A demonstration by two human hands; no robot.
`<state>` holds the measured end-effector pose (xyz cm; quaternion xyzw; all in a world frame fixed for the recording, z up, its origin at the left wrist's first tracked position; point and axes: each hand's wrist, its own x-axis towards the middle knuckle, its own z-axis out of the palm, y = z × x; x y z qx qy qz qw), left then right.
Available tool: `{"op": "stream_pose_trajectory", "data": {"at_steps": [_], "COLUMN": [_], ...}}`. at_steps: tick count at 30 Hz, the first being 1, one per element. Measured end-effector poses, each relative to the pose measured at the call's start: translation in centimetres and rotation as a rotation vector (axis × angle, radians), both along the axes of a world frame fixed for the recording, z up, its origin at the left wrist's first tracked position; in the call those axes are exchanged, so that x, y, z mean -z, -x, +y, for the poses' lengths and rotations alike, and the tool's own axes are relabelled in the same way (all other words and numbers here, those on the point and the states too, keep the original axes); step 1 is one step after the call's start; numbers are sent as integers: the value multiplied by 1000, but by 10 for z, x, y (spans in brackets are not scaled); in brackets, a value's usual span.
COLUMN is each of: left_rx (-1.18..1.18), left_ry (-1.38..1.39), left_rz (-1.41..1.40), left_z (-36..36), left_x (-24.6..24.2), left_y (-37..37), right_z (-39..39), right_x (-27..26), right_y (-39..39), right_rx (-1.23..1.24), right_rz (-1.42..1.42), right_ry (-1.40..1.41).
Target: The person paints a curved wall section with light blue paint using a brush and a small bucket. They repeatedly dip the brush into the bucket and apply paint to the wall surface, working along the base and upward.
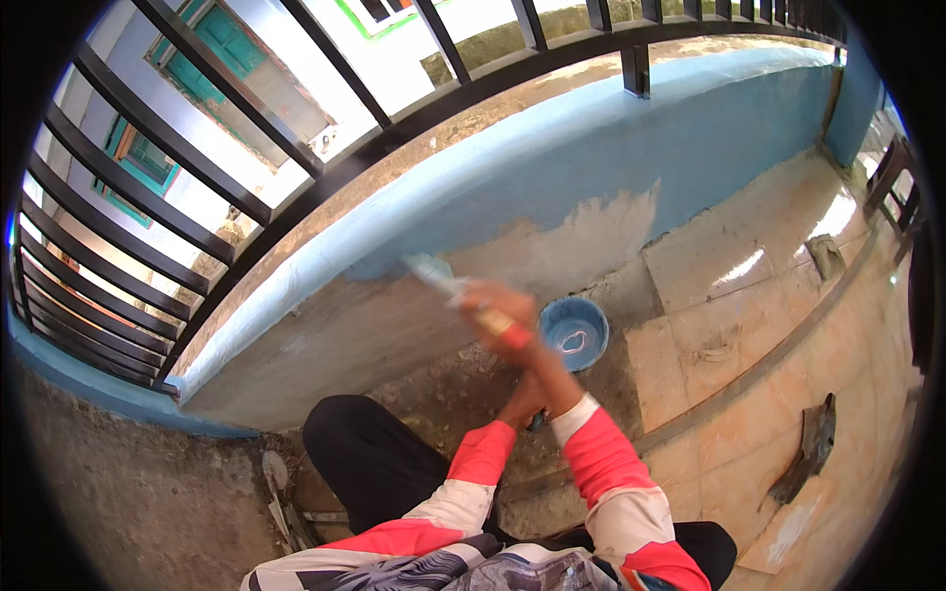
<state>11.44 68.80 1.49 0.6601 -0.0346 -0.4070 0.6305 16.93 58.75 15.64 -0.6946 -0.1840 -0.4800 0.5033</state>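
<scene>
My right hand (497,310), blurred by motion, grips a paintbrush (430,275) whose handle shows red and yellow. Its bristle end meets the low wall (539,255) at the lower edge of the light blue paint. Below that edge lies a bare grey-brown patch of plaster. My left hand (523,402) passes under my right forearm, which hides most of it. A small dark thing shows beside it, too little to name. Just right of my right hand, a blue plastic bowl (573,334) with light blue liquid inside stands at the wall's foot.
A black metal railing (355,159) runs along the wall's top. Orange-beige tiles (728,354) cover the floor at right, with a dark curved scrap (805,451) lying there. Sticks and debris (279,491) lie left of my knee (362,451).
</scene>
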Motion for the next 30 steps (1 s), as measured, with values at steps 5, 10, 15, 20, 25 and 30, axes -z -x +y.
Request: {"op": "stream_pose_trajectory", "data": {"at_steps": [5,10,15,20,25,30], "left_rx": [105,-14,75,36,94,127], "left_ry": [-194,121,-145,-208,-219,-206], "left_rz": [13,-717,31,47,-64,-50], "left_z": [-10,3,11,3,-8,-16], "left_x": [-36,13,25,-5,5,11], "left_y": [6,6,4,13,16,11], "right_z": [-115,-11,4,-125,-68,-9], "right_x": [27,33,38,57,73,73], "right_y": [14,-11,11,19,-6,21], "right_rx": [543,925,110,520,832,185], "right_rz": [63,173,21,215,235,30], "right_ry": [-323,-2,-7,-224,-234,-17]}}
